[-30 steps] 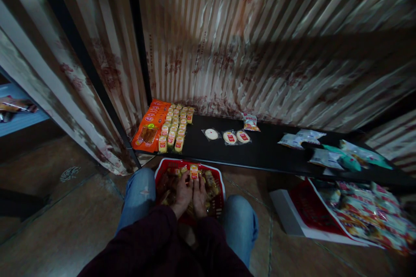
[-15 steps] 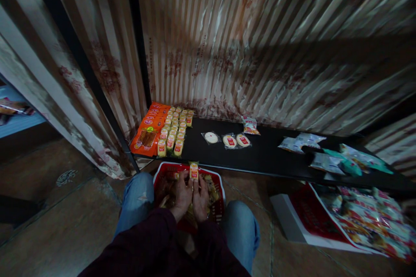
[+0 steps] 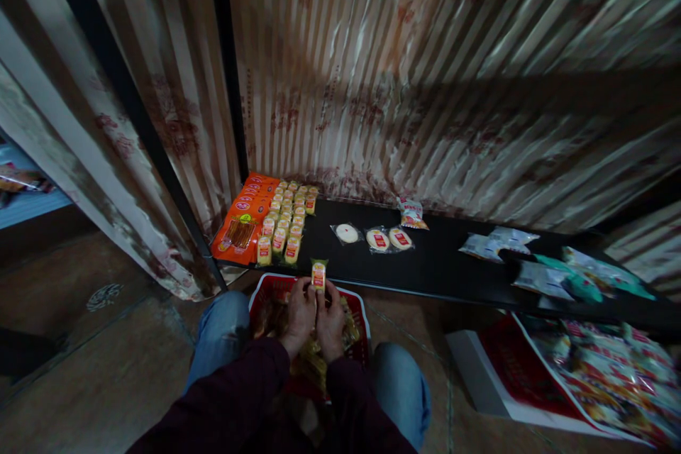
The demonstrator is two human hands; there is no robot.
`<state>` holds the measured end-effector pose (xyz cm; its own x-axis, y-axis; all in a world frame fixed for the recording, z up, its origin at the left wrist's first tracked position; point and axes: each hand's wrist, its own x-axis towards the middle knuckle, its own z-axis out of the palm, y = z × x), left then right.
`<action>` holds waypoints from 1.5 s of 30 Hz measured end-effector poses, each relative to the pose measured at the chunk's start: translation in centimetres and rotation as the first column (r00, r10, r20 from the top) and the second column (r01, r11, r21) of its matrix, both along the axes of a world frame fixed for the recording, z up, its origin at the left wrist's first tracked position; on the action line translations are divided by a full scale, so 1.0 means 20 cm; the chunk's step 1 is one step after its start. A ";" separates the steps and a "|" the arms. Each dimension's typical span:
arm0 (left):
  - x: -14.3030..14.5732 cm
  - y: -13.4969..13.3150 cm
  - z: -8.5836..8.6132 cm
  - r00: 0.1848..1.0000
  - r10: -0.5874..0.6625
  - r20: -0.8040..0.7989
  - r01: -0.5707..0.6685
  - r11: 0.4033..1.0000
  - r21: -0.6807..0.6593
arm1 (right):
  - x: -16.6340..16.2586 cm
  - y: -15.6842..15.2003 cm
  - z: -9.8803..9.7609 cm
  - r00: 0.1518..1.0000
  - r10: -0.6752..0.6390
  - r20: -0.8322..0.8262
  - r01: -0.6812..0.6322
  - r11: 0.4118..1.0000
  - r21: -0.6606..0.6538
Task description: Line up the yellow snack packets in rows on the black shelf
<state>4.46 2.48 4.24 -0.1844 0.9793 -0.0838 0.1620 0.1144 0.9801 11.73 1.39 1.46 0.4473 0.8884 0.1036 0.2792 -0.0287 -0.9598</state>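
Observation:
Both my hands are together above a red basket (image 3: 360,312) of small snack packets that sits between my knees. My left hand (image 3: 299,313) and my right hand (image 3: 331,318) pinch one small yellow packet with a red label (image 3: 318,274), held upright just in front of the black shelf (image 3: 436,259). On the shelf's left end lie rows of the same yellow packets (image 3: 284,223) beside a stack of orange packets (image 3: 242,220).
Round white and tan wrapped cakes (image 3: 372,236) and a small red-white bag (image 3: 411,213) lie mid-shelf. Pale and green bags (image 3: 553,269) lie at the right. A flat box of packets (image 3: 574,362) rests on the tiled floor. A striped curtain hangs behind and at left.
My hands rose out of the basket with the yellow packet and moved up towards the shelf edge. The view tilted slightly.

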 end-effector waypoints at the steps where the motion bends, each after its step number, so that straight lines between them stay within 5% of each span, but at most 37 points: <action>1: 0.00 0.01 0.00 1.000 0.008 -0.018 -0.008 1.000 -0.005 | 0.00 0.01 0.00 1.000 0.000 -0.005 0.000 1.000 0.002; 9: 0.03 0.10 -0.01 0.994 0.033 -0.101 -0.030 0.999 0.031 | 0.03 0.11 -0.01 0.997 0.028 -0.072 -0.026 0.999 0.028; 45: 0.13 0.50 0.07 0.993 0.035 -0.116 -0.037 0.999 -0.012 | 0.13 0.61 -0.01 0.995 0.034 0.099 -0.030 0.999 -0.034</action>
